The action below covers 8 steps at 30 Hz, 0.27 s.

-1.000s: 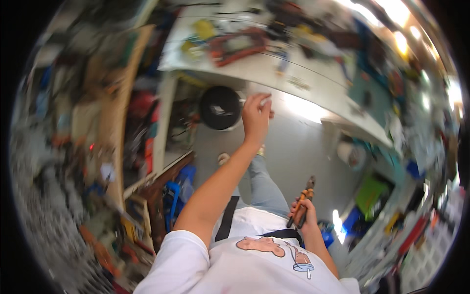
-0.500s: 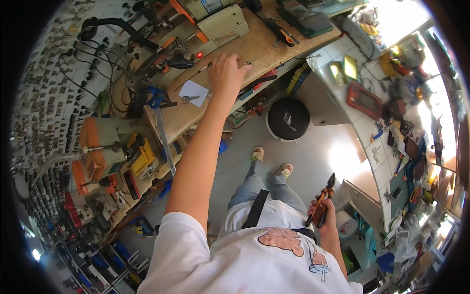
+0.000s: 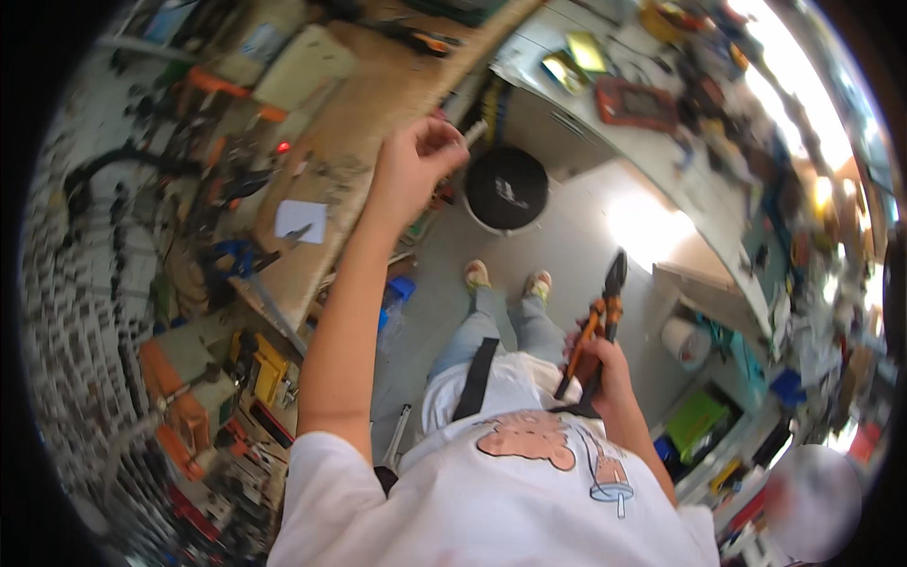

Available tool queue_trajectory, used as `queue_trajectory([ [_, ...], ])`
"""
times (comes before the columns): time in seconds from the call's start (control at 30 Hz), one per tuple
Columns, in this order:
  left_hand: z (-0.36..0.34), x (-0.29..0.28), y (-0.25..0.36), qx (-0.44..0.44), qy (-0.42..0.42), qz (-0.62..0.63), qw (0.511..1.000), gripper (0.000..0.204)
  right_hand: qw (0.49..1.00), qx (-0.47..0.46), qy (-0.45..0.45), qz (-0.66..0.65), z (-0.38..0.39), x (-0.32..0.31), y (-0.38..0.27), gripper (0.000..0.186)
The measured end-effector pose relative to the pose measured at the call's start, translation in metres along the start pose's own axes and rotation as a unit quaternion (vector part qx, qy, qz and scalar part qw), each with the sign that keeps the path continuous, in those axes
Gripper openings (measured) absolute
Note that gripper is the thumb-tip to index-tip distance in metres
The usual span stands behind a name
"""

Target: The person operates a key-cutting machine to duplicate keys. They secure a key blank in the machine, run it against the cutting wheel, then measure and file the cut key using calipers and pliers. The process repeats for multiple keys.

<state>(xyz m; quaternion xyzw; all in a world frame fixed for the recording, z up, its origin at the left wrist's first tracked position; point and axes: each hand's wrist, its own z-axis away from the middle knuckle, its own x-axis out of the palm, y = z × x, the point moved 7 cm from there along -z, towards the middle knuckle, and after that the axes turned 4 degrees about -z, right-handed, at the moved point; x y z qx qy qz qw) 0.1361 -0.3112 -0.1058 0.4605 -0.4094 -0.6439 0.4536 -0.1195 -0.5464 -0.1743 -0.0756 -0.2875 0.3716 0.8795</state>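
My left hand is raised just off the front edge of the wooden workbench. Its thumb and fingers pinch a small pale piece, too blurred to name. In my right hand, held in front of my waist at the right, is a pair of pliers with orange-and-black handles, jaws pointing up and away. On the bench, left of my left forearm, a white paper lies with a key on it.
A key-cutting machine with a lit red light stands on the bench. Beyond my left hand is a round black stool. A red case and several tools cover the white counter at right. A yellow-and-black device sits at left.
My left hand has lifted off the bench and come over its edge with the small pale piece. The pliers in my right hand have risen. The whole view has swung to the right.
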Motion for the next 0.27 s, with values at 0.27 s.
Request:
queue_trajectory([
  [0.27, 0.145, 0.127, 0.057, 0.345, 0.008, -0.190, 0.919, 0.024, 0.978, -0.182, -0.058, 0.083, 0.033, 0.077, -0.077, 0.045],
])
